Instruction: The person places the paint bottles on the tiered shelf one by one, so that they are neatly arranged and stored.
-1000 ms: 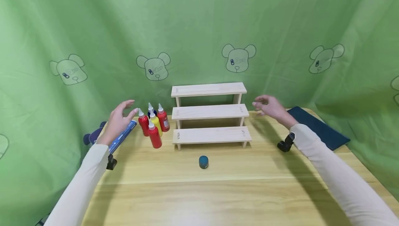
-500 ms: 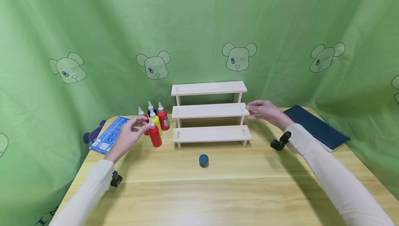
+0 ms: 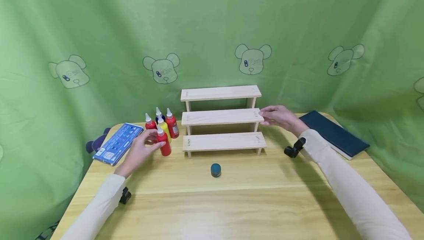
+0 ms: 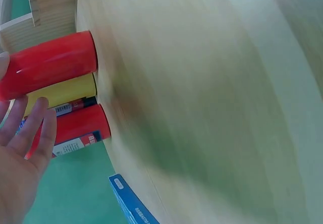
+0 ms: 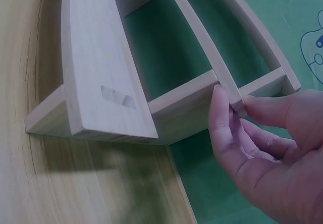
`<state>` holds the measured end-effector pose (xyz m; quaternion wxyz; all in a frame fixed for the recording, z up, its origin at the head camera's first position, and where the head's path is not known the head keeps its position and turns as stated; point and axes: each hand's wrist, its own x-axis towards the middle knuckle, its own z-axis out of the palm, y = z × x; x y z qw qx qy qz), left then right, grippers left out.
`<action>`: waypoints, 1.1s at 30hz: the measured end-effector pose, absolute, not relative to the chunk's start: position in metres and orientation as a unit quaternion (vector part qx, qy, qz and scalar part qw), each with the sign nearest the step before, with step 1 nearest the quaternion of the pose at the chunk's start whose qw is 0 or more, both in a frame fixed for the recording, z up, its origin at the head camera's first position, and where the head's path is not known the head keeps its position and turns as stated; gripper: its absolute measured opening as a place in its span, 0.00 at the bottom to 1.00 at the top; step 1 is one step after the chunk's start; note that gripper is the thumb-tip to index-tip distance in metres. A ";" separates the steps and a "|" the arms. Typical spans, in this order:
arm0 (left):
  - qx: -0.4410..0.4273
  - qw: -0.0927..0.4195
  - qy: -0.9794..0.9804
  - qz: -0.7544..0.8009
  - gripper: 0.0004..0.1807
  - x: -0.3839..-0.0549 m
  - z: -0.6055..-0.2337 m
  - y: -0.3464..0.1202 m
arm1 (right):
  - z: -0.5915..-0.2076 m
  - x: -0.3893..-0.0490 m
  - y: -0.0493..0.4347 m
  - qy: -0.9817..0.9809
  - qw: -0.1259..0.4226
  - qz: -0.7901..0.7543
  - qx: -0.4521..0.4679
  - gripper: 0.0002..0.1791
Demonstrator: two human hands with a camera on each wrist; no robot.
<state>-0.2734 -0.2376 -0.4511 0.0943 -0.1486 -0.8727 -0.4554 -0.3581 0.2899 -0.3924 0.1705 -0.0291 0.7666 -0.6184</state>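
Note:
On the left of the table, my left hand (image 3: 140,152) has its thumb and fingers on either side of the nearest red squeeze bottle (image 3: 164,146), which stands upright with a white nozzle. Its fingers (image 4: 36,125) look fairly straight in the left wrist view. Close behind stand a yellow bottle (image 3: 163,125), a dark blue one (image 3: 159,115) and two more red ones. My right hand (image 3: 281,117) pinches the right end of the middle board of a three-step wooden rack (image 3: 222,117). Thumb and fingertips (image 5: 218,95) meet at that board's corner in the right wrist view.
A small dark teal jar (image 3: 216,170) stands in front of the rack. A blue flat box (image 3: 118,143) lies at the table's left edge, and a dark notebook (image 3: 334,134) at the right. A green curtain (image 3: 212,23) hangs close behind the rack.
My left hand has come down and to the right onto the front red bottle. My right hand has moved left to the rack's middle board and taken hold of its end.

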 end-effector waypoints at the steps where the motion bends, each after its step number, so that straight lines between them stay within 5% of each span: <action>1: -0.146 0.095 -0.871 -0.459 0.26 -0.274 -0.451 -0.237 | -0.392 -0.358 0.290 0.766 0.171 -0.620 -0.027 0.30; 14: -0.114 0.059 -0.846 -0.518 0.31 -0.273 -0.459 -0.232 | -0.389 -0.361 0.292 0.722 0.197 -0.663 -0.020 0.31; 24: -0.107 0.110 -0.853 -0.498 0.29 -0.272 -0.460 -0.233 | -0.387 -0.364 0.293 0.725 0.209 -0.656 -0.026 0.34; 33: -0.095 0.117 -0.833 -0.532 0.29 -0.260 -0.419 -0.219 | -0.387 -0.362 0.292 0.752 0.198 -0.628 -0.040 0.34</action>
